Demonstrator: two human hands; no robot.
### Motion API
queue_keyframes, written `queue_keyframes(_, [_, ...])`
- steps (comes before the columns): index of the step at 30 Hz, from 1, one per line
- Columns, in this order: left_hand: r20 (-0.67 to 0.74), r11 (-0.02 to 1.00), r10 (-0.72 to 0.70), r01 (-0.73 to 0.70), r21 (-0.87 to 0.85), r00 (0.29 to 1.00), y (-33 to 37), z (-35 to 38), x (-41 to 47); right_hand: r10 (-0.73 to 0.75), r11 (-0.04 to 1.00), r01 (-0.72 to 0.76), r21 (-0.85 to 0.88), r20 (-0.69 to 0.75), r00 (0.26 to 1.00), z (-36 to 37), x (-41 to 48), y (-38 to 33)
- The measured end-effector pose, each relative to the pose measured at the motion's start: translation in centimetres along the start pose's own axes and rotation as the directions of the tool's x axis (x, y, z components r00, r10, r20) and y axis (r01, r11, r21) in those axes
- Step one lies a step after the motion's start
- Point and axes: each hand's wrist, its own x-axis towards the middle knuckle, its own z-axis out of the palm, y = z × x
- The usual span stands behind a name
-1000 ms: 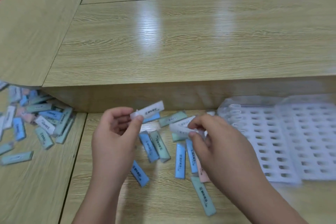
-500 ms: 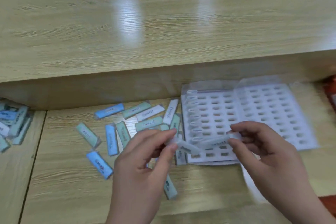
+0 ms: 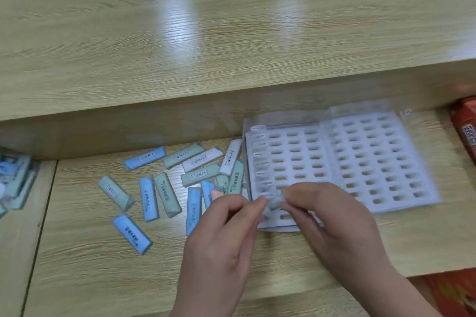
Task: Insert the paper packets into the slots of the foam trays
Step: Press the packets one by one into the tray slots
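Our left hand (image 3: 221, 237) and right hand (image 3: 329, 221) meet over the near left corner of the foam tray (image 3: 365, 162). The fingers (image 3: 253, 207) of both hands pinch a small, blurry white packet (image 3: 273, 202) there. The loose packets (image 3: 164, 188), blue, green and white, lie on the tabletop (image 3: 85, 273) left of the tray.

Your flat foam tray (image 3: 334, 141) is white, patterned with even rows of small darker oval slots. Your loose oblong paper packets come in light blue (image 3: 132, 235), pale green (image 3: 167, 194) and white (image 3: 202, 159), each with dark print. The small paper packet (image 3: 273, 203) pinched over the tray looks whitish. Your wooden table (image 3: 90, 265) is pale beige with streaky grain.
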Motion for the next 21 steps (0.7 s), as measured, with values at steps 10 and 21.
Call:
queue_keyframes(10, [0.017,0.998,-0.046,0.045,0.047,0.999,-0.7,1.0,-1.1,-0.049,0.993,0.052,0.111,-0.028,0.998,1.5,-0.2,0.1])
queue_keyframes(21, [-0.099,0.921,-0.267,0.224,-0.318,0.959,-0.9,3.9,-2.4,-0.052,0.984,0.054,0.171,-0.011,0.999,1.4,-0.2,-0.2])
